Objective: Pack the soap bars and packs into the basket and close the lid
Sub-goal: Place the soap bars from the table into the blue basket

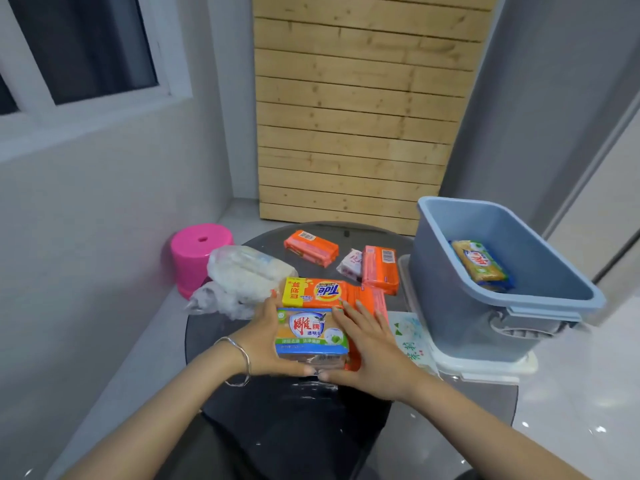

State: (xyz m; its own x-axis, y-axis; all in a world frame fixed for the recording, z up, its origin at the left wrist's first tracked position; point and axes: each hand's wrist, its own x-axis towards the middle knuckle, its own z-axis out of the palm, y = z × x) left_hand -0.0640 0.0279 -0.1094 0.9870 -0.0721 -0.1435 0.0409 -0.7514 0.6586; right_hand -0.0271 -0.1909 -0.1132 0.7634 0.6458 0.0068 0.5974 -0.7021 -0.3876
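My left hand (pixel 265 337) and my right hand (pixel 367 348) grip the two sides of a blue-and-green soap pack (pixel 310 332) near the table's front. Just behind it lies an orange Tide pack (pixel 318 292). Farther back rest an orange soap bar (pixel 310 247), another orange soap bar (pixel 380 268) and a small white-and-pink bar (pixel 350 265). The grey-blue basket (pixel 446 299) stands at the right on its white lid (pixel 485 367), tilted. Inside it lies a yellow soap pack (pixel 481 265).
A crumpled clear plastic bag (pixel 239 275) lies on the left of the round dark glass table (pixel 221 341). A pink stool (pixel 197 254) stands on the floor behind it. A green-printed white pack (pixel 410 337) sits beside the basket. A wooden slat panel leans against the wall.
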